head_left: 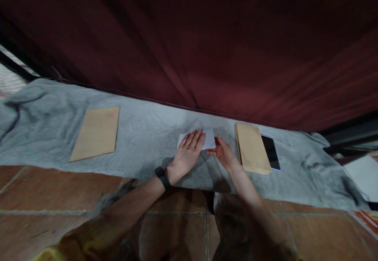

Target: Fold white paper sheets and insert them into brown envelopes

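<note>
A small piece of white paper (209, 138), which looks folded, lies on the grey cloth (141, 135) in front of me. My left hand (190, 148), with a dark band on its wrist, rests flat across the left part of the paper, fingers stretched out and hiding some of it. At the paper's right edge is my right hand (223, 151), its fingers loosely curved and thumb apart; whether it touches the edge I cannot tell. Right of that hand sits a stack of brown envelopes (254, 147). Farther off to the left lies a single brown envelope (99, 133).
A dark phone (271, 152) lies partly under the right-hand stack. Behind the cloth hangs a dark red curtain (189, 56). Brown floor tiles (44, 190) run along the near side. A white object (363, 176) stands at the far right.
</note>
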`<action>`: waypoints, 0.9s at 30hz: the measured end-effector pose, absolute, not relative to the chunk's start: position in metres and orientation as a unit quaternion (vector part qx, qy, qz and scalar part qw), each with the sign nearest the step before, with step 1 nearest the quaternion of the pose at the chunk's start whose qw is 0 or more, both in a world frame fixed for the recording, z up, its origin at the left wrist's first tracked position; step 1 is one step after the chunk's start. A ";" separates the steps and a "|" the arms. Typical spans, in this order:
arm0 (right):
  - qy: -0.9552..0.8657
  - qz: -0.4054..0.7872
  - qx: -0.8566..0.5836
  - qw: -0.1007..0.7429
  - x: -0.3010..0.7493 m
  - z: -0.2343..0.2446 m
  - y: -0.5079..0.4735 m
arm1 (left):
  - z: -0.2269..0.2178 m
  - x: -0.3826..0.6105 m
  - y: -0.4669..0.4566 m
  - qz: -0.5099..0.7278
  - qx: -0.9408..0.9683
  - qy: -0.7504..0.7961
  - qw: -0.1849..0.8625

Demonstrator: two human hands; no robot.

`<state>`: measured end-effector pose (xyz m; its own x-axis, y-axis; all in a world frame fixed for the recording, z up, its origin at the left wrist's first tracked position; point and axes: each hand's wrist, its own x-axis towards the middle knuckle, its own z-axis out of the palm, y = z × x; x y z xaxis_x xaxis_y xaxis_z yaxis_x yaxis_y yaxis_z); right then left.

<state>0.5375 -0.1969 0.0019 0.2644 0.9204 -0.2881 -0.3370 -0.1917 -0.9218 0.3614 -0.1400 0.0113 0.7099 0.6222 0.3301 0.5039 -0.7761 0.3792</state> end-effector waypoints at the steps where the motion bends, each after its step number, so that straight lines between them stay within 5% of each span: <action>1: -0.272 0.539 -0.543 0.584 0.537 0.003 -0.196 | 0.016 0.361 -0.138 0.268 0.894 0.307 0.186; 7: -0.284 0.526 -0.533 0.599 0.522 0.006 -0.196 | 0.028 0.367 -0.135 0.474 0.521 0.372 0.605; 10: -0.270 0.567 -0.513 0.586 0.513 0.004 -0.196 | 0.028 0.368 -0.133 0.471 0.386 0.372 0.701; 18: -0.275 0.515 -0.578 0.570 0.526 0.005 -0.191 | 0.025 0.343 -0.101 0.482 0.388 0.406 0.672; 23: -0.205 0.514 -0.533 0.640 0.525 0.003 -0.188 | 0.020 0.331 -0.097 0.425 0.464 0.423 0.652; 27: -0.202 0.539 -0.536 0.618 0.519 -0.001 -0.188 | 0.033 0.307 -0.080 0.461 0.546 0.461 0.525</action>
